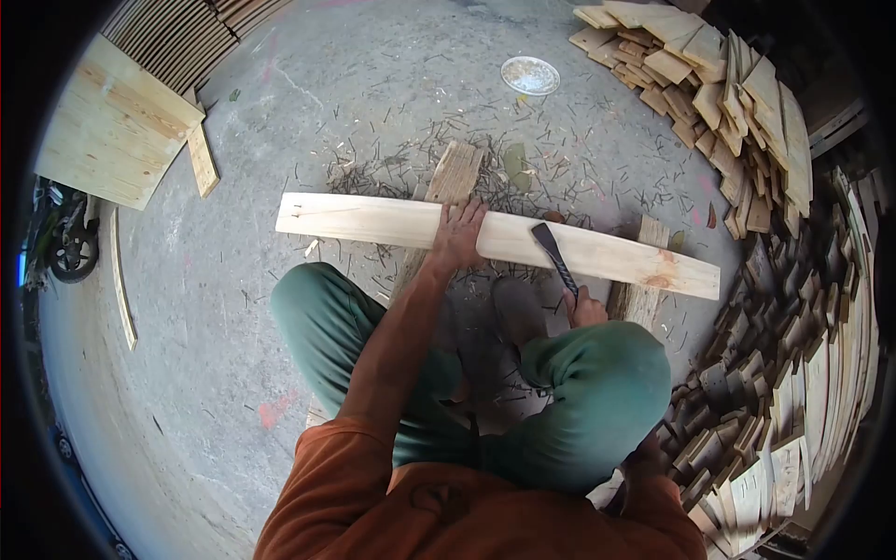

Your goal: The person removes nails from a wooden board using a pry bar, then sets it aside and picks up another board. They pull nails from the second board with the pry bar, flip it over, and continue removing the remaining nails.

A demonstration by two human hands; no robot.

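Centrally, left hand (459,233) flat, fingers spread, pressing pale plank (495,243) lying across two wood blocks (455,175). Right hand (584,308) fisted around pry bar (554,257), tip on plank. Risk: bar slips toward left fingers; plank rocks on blocks; loose nails (392,168) underfoot.

Person seen from above, head cam. Top: burnt-orange/rust shirt, short sleeves, cloth w/ soft folds across chest; a faint round mark or logo near the front, too blurred to read. Sleeve hems end at upper arms; forearms bare. Trousers: dull green, plain, no visible pockets or stripes, fabric smooth over both knees, creased twd the lap. Left hand (459,233) bare, no glove, no ring or watch visible. Right hand (585,309) bare too, mostly hidden behind the knee. Footwear: dark grey shape btw the knees, detail not clear.
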